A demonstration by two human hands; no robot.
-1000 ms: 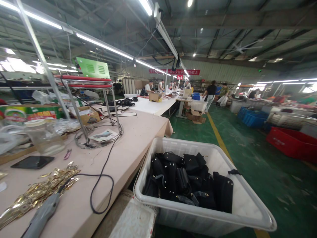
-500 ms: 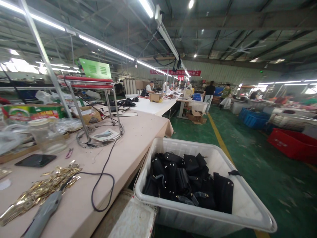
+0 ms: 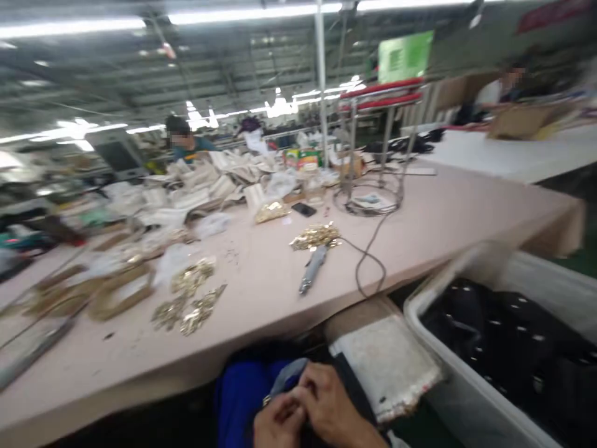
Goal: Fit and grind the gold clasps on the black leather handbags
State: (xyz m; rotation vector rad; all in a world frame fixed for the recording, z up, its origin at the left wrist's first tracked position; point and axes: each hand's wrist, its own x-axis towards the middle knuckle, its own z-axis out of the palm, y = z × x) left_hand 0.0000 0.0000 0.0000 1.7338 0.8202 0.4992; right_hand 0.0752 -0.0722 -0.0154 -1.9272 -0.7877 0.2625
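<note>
At the bottom of the head view, my left hand (image 3: 278, 422) and my right hand (image 3: 329, 401) meet over my lap, fingers bent and pinched together. A grey strip (image 3: 285, 375) curves up behind them, with a small shiny metal piece (image 3: 267, 400) beside my left fingers. Dark material (image 3: 352, 379) lies beyond my right hand. Blur and the fingers hide what exactly is pinched. On the table (image 3: 261, 298) ahead lies a grey corded electric screwdriver (image 3: 313, 269), next to a pile of gold metal pieces (image 3: 316, 235).
A white bin (image 3: 466, 379) of black items with metal studs (image 3: 508, 336) stands at my right. More gold pieces (image 3: 193, 305) lie left on the table. A stool frame (image 3: 382, 99) carries a green box (image 3: 405, 57). Behind are a phone (image 3: 304, 210), pale strips (image 3: 205, 180) and co-workers.
The view has swung left and down from the bin and aisle, so the bin now sits at the right edge. Both my hands have come into view at the bottom.
</note>
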